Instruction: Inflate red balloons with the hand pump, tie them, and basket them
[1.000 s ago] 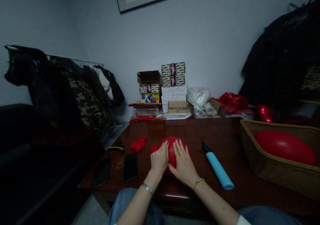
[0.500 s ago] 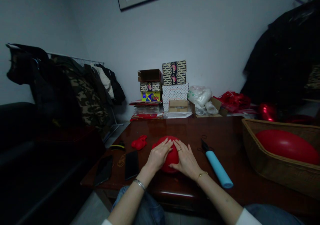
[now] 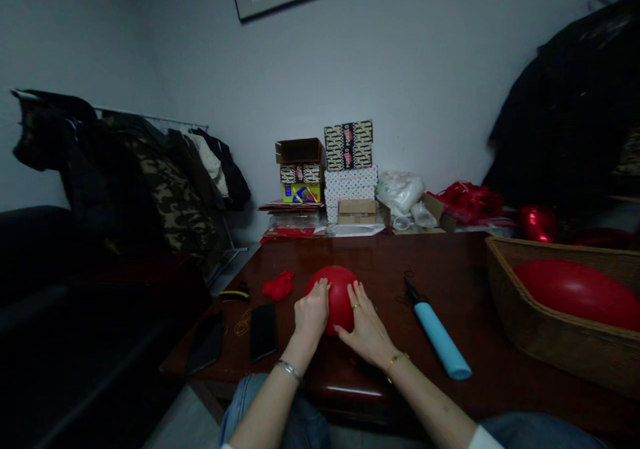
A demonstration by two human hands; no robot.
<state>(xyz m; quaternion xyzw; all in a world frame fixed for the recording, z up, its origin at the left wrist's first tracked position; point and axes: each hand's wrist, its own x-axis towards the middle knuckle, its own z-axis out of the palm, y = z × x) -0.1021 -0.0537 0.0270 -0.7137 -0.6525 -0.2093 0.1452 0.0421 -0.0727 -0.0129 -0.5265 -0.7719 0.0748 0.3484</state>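
A partly inflated red balloon (image 3: 341, 292) rests near the front of the dark wooden table between my hands. My left hand (image 3: 311, 312) is closed against its left side, the fingers curled; what its fingertips pinch is hidden. On the right side, my right hand (image 3: 369, 329) presses its fingers against the rubber, thumb toward the front. Some limp red balloons (image 3: 279, 286) lie to the left. Right of my hands is a light-blue hand pump (image 3: 443, 339) with a black nozzle.
Two dark phones (image 3: 263, 332), thin yellowish loops (image 3: 242, 324) and a black-and-yellow tool (image 3: 235, 294) lie at the left. A wicker basket (image 3: 515, 319) at the right holds a large red balloon (image 3: 575, 292). Stacked boxes (image 3: 350, 192) stand behind the table (image 3: 400, 252).
My left hand has shifted from the balloon's top to its left side and curled in. The right hand has slid slightly right, so more of the balloon's top shows.
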